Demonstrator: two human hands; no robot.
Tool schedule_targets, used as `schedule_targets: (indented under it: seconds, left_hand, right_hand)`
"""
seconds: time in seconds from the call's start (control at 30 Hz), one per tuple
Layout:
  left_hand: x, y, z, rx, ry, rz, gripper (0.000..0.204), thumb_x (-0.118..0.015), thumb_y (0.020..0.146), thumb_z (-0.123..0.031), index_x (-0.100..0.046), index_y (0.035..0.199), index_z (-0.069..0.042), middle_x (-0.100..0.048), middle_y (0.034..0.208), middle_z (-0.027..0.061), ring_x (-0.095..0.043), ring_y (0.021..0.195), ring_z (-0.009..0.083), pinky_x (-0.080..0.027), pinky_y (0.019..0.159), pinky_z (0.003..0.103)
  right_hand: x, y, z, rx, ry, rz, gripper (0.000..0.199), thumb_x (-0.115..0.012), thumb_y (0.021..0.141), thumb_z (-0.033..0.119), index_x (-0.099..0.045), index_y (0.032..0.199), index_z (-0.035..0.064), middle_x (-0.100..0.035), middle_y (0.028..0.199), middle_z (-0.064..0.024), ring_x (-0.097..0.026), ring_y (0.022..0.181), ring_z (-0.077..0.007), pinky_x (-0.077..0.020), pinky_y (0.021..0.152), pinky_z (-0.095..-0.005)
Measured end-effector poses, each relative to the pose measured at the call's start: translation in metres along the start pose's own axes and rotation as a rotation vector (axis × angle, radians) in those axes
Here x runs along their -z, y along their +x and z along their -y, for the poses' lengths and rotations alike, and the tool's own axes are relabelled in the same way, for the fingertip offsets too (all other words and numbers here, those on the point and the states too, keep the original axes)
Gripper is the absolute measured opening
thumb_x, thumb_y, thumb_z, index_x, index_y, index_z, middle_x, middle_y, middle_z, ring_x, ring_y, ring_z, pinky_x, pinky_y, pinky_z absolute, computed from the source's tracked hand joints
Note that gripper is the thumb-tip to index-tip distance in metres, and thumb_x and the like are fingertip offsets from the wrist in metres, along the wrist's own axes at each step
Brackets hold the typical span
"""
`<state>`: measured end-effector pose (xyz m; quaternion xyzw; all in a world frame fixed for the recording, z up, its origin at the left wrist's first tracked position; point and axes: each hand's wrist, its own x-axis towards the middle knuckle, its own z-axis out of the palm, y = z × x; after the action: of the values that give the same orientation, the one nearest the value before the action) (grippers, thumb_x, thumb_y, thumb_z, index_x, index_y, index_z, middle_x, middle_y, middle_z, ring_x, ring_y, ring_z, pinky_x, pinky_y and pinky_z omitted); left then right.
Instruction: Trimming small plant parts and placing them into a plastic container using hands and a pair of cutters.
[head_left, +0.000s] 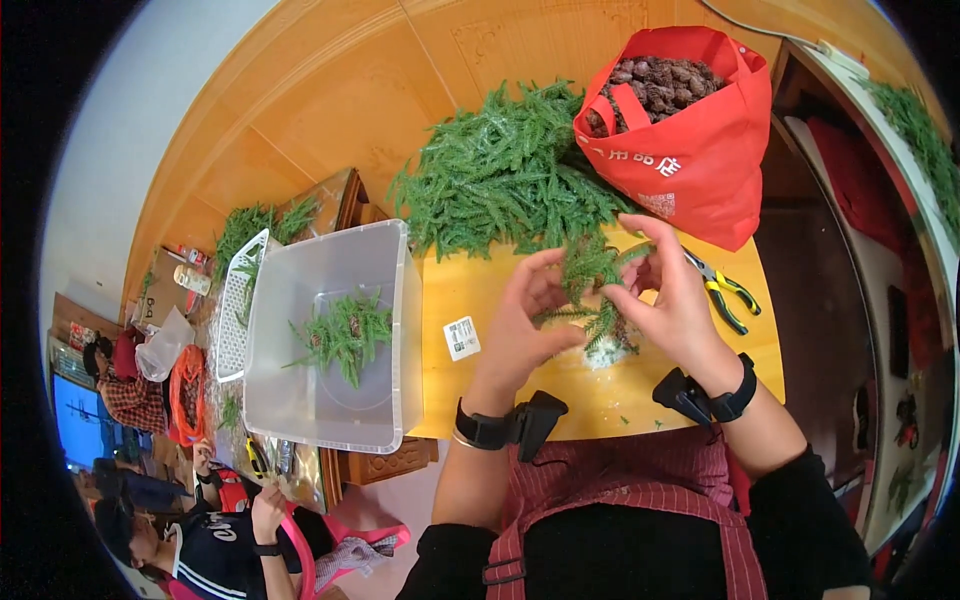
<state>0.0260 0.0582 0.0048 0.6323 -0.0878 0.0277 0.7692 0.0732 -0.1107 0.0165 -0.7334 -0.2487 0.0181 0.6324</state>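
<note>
Between my hands, above the yellow table, is a green artificial pine sprig (590, 268) with a brownish part at its middle. My left hand (530, 315) curls its fingers at the sprig's left side. From the right, my right hand (670, 300) pinches it with thumb and fingers. White flakes (608, 352) lie beneath on the tabletop (455, 395). To the left, a clear plastic bin (405, 330) holds a similar sprig cluster (348, 330) with a brown centre. Yellow-and-black pliers (728, 290) lie right of my right hand.
Behind my hands is a big heap of green sprigs (500, 170). A red bag (690, 165) of brown pine cones (655, 90) stands at the far right. A white label card (461, 338) lies by the bin. At the lower left sits another person (220, 545), near a white basket (240, 305).
</note>
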Motion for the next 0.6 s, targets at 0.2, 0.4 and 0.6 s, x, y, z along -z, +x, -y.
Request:
schedule_targets:
  seconds: [0.2, 0.4, 0.6]
  left_hand:
    - [-0.015, 0.002, -0.002, -0.005, 0.102, -0.155, 0.035, -0.060, 0.079, -0.006, -0.046, 0.111, -0.002, -0.059, 0.096, 0.0057, -0.055, 0.084, 0.0127, -0.044, 0.074, 0.025]
    - [-0.017, 0.001, 0.008, 0.027, -0.194, -0.203, 0.018, -0.051, 0.086, -0.006, -0.050, 0.104, -0.001, -0.059, 0.091, 0.0054, -0.053, 0.076, 0.0104, -0.044, 0.072, 0.024]
    - [-0.016, 0.000, 0.007, 0.016, -0.260, -0.171, 0.018, -0.048, 0.088, -0.006, -0.050, 0.105, -0.002, -0.059, 0.092, 0.0074, -0.053, 0.077, 0.0128, -0.044, 0.072, 0.026]
  right_hand:
    - [0.001, -0.004, 0.006, 0.053, -0.138, -0.085, 0.061, -0.066, 0.071, 0.003, -0.035, 0.123, 0.0099, -0.054, 0.068, -0.0024, -0.054, 0.061, -0.0101, -0.0447, 0.054, -0.0227]
    - [0.003, -0.006, 0.012, -0.120, 0.117, -0.010, 0.063, -0.065, 0.071, -0.002, -0.034, 0.124, 0.0108, -0.050, 0.078, 0.0011, -0.051, 0.070, -0.0037, -0.0435, 0.062, -0.0172]
    - [0.005, -0.007, 0.015, -0.174, 0.244, 0.014, 0.060, -0.063, 0.072, -0.003, -0.035, 0.123, 0.0104, -0.049, 0.080, 0.0017, -0.050, 0.072, -0.0027, -0.0427, 0.064, -0.0162]
